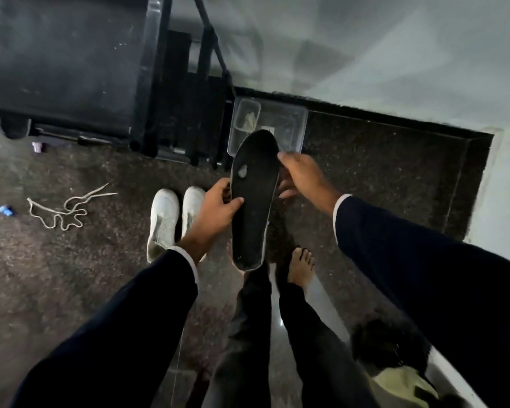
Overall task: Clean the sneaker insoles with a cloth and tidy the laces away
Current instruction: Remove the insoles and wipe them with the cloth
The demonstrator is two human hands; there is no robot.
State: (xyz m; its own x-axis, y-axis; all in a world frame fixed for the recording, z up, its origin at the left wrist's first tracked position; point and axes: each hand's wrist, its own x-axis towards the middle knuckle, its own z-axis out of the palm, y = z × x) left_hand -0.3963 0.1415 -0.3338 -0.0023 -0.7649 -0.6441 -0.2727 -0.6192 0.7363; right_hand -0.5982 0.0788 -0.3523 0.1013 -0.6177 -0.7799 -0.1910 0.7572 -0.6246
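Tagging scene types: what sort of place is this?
Probably a home interior, maybe near a doorway: speckled stone floor, white sneakers on the floor, loose laces beside them, a black treadmill-like frame. The person stands barefoot.

Both arms reach forward and down, hands raised in front of the body.

The left hand (218, 206) comes in from the lower left on a dark sleeve with a pale cuff, its thumb pressed across the near face of the black insole (253, 198) and its fingers curled behind the insole's left edge. The right hand (302, 178) comes in from the lower right on a matching sleeve, wrist bent, back of the hand up; its fingertips (283, 157) touch the insole's upper right edge, and the other fingers hang below, loosely curled. Two bare feet (301, 266) stand beneath the hands.
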